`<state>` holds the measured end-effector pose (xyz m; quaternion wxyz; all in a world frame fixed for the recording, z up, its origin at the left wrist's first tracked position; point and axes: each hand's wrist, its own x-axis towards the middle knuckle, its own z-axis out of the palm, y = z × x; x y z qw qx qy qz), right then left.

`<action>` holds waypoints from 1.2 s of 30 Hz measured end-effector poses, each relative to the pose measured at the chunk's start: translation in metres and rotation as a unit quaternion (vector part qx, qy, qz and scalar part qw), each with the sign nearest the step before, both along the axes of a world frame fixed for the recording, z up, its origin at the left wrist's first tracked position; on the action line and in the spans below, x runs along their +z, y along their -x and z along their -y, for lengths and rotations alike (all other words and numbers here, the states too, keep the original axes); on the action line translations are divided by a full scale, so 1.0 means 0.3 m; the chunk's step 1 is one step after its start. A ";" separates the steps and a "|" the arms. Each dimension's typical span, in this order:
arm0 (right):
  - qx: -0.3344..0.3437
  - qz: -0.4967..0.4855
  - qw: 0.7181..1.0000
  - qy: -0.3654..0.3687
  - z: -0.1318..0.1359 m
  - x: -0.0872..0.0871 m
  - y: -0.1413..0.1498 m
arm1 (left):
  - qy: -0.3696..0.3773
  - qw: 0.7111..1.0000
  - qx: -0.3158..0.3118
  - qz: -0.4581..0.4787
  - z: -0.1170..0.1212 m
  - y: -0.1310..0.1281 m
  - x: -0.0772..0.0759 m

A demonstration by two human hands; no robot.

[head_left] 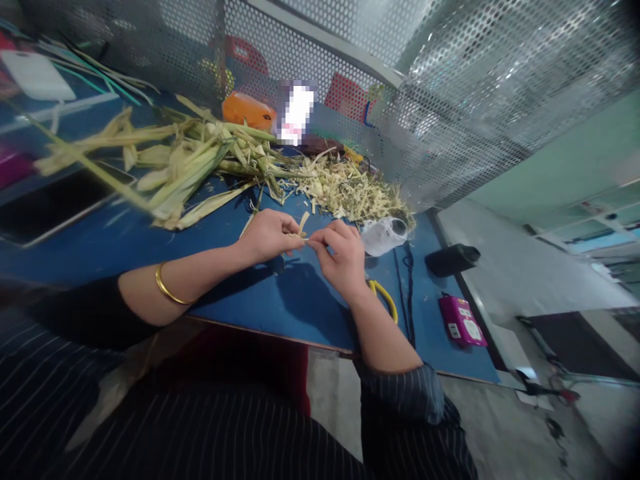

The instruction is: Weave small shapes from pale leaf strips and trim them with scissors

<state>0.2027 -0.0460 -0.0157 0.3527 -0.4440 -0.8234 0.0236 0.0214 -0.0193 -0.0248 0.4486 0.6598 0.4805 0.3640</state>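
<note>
My left hand (267,235), with a gold bangle on the wrist, pinches a pale strip of corn husk (304,221) whose end sticks up above the fingertips. A narrow, braided-looking piece shows between its thumb and fingers. Facing it, my right hand (344,257) is closed, thumb against fingers, at the other end of the same thin piece. Both hands hover just over the blue tabletop (240,293). Beyond them lie long dried corn husks (185,160) and a heap of shredded husk bits (350,187).
Right of my hands are a white roll (383,237), a yellow loop handle (385,300), a black cord (410,287), a black cylinder (453,260) and a magenta packet (463,321). A dark-screened device (60,203) lies left. An orange packet (247,110) stands before the perforated metal panel (310,40).
</note>
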 end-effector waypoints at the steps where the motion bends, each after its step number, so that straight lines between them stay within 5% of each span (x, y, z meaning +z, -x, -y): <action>1: -0.007 -0.023 1.000 0.017 -0.006 0.003 -0.008 | 0.012 1.000 -0.027 0.005 0.001 0.002 0.004; 4: -0.011 -0.148 0.976 0.158 -0.029 0.002 -0.031 | 0.069 0.990 -0.111 0.047 0.007 0.008 0.028; 7: 0.020 -0.268 0.889 0.371 -0.046 -0.010 -0.040 | 0.099 0.978 -0.156 0.094 0.012 0.011 0.050; 9: 0.038 -0.321 0.839 0.438 -0.047 -0.015 -0.034 | 0.105 0.975 -0.152 0.125 0.013 0.008 0.054; 20: 0.014 -0.414 0.797 0.439 -0.034 -0.023 0.002 | 0.125 0.972 -0.019 0.197 0.013 -0.016 0.028; 23: -0.019 -0.406 0.815 0.412 -0.029 -0.031 0.013 | 0.115 0.977 0.019 0.180 0.012 -0.017 0.026; 29: -0.073 -0.149 0.980 0.106 0.007 -0.026 0.028 | 0.036 0.995 0.047 0.085 0.004 -0.014 -0.007; 33: -0.061 0.017 0.998 -0.010 0.013 -0.006 0.014 | 0.021 1.000 0.010 0.021 0.004 -0.006 -0.006; 36: -0.044 -0.040 0.995 0.078 -0.004 0.003 -0.007 | 0.050 0.996 -0.073 0.011 0.006 0.005 0.018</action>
